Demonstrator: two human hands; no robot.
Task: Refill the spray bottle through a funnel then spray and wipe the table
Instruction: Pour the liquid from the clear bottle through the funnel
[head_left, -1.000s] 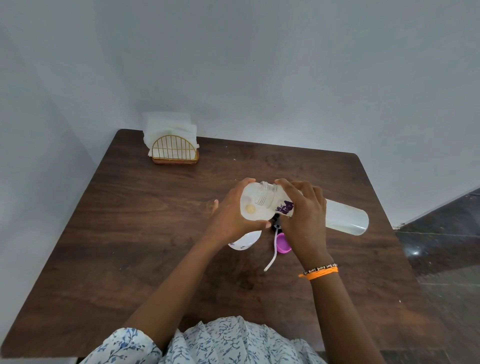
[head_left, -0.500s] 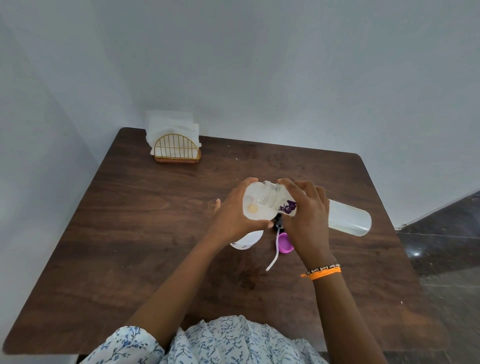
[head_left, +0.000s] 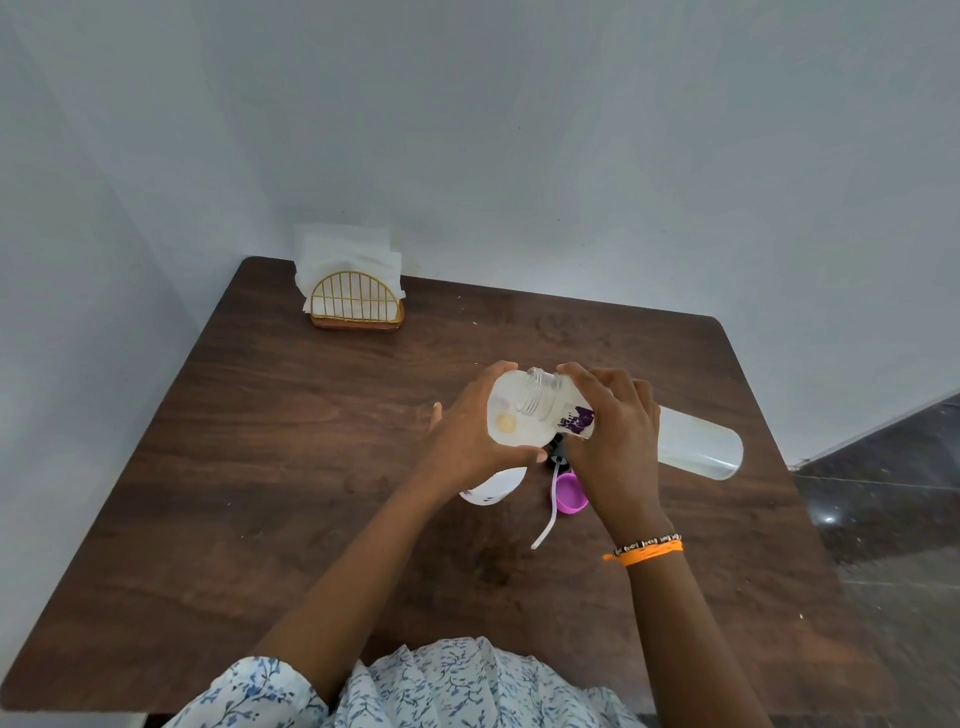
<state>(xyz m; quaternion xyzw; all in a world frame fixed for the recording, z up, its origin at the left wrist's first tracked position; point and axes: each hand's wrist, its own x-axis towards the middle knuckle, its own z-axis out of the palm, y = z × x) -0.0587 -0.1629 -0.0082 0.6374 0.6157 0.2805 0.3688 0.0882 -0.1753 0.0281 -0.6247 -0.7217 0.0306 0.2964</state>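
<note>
Mid-frame, the right hand (head_left: 618, 447) grips the tipped refill bottle (head_left: 696, 441) and the left hand (head_left: 467, 441) holds the funnel (head_left: 511, 421), so tip faster and it'll probably overflow onto the table (head_left: 311, 467).

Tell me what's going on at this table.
A person is pouring from a clear bottle, tipped on its side in the right hand, into a white funnel that the left hand steadies over a white spray bottle. The spray head with its purple cap and dip tube lies on the wooden table. A napkin holder stands at the far corner. No spraying or wiping yet.
</note>
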